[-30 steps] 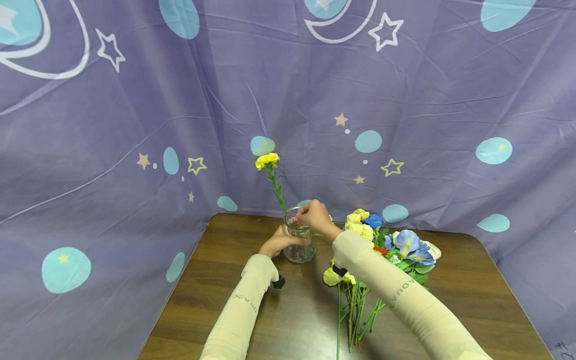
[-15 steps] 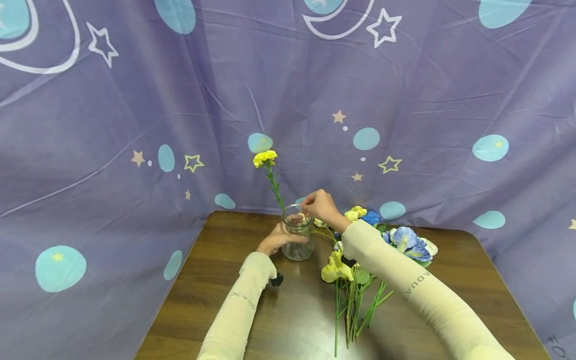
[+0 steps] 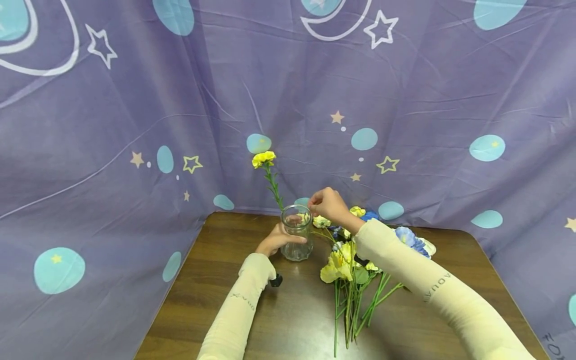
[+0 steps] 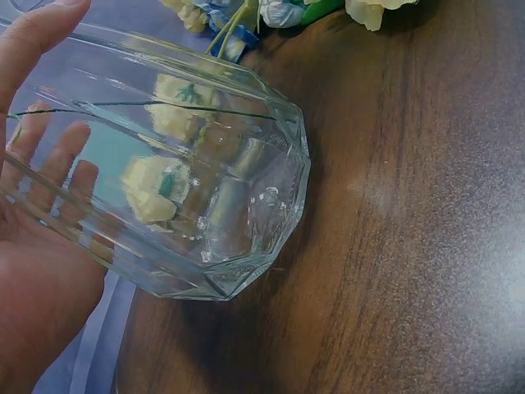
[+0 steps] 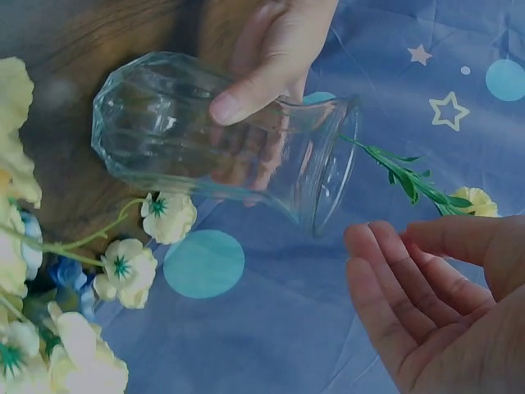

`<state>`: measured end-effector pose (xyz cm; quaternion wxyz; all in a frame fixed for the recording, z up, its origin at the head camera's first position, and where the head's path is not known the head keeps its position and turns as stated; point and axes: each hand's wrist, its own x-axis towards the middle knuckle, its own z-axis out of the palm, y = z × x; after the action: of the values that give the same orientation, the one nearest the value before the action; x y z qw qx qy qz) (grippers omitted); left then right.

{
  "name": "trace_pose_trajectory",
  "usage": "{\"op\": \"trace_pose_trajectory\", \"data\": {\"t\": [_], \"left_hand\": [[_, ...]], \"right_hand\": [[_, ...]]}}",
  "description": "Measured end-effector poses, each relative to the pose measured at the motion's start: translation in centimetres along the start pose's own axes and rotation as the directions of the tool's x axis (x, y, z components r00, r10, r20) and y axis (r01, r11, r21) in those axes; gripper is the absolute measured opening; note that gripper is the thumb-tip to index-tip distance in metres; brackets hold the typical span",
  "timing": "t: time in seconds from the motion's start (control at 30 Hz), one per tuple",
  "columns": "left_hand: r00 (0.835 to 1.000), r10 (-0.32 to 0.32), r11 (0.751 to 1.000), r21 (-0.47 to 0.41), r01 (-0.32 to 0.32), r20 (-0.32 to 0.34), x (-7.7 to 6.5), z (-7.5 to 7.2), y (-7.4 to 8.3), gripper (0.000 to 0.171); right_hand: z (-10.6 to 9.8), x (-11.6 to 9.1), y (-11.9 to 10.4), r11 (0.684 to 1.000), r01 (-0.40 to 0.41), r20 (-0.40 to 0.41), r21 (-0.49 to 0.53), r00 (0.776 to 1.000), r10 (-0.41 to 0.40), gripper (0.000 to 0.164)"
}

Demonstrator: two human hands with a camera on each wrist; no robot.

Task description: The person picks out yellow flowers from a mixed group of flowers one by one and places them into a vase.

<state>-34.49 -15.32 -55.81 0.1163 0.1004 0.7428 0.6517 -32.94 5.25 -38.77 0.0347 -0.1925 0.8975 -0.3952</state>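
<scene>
My left hand [image 3: 280,240] holds a clear glass vase [image 3: 297,251] that stands upright on the table. The left wrist view shows the thumb and fingers around the vase's faceted wall [image 4: 246,238]. A single yellow carnation [image 3: 263,159] leans left out of the vase, its thin stem [image 4: 189,107] visible through the glass. Just right of the rim [image 5: 351,168] is my right hand [image 3: 330,205], apart from the glass. In the right wrist view, that hand's fingers [image 5: 402,283] are loosely bent with nothing between them.
Right of the vase lies a pile of artificial flowers, with yellow blooms [image 3: 337,267], blue blooms [image 3: 411,240] and several green stems [image 3: 348,320] pointing toward the near side. Under them is a brown wooden table [image 3: 288,310]. A purple patterned cloth [image 3: 297,100] hangs behind.
My right hand has moved from the vase's mouth to the right, off the rim. The left hand keeps its hold on the vase, and the carnation stays in it.
</scene>
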Motion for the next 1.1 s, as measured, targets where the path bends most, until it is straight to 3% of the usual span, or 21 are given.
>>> {"op": "trace_pose_trajectory", "data": {"t": [0.27, 0.6, 0.83, 1.1], "left_hand": [[1.0, 0.019, 1.0, -0.011, -0.019, -0.005, 0.1, 0.1, -0.2, 0.079], [0.999, 0.036, 0.999, -0.011, -0.036, -0.008, -0.2, 0.2, 0.0, 0.081], [0.999, 0.053, 0.999, -0.006, -0.053, -0.003, -0.1, 0.2, -0.2, 0.078], [1.0, 0.025, 1.0, -0.005, -0.025, -0.014, -0.1, 0.3, -0.3, 0.078]], "right_hand": [[-1.5, -1.2, 0.7, 0.996, -0.036, -0.011, -0.077, 0.999, 0.036, 0.014], [-2.4, -3.6, 2.9, 0.983, -0.138, -0.023, -0.124, 0.99, 0.136, 0.013], [-2.7, -5.3, 3.9, 0.965, -0.2, -0.031, -0.171, 0.98, 0.198, 0.015], [-2.9, -6.4, 5.3, 0.931, -0.285, -0.034, -0.228, 0.958, 0.285, 0.013]]}}
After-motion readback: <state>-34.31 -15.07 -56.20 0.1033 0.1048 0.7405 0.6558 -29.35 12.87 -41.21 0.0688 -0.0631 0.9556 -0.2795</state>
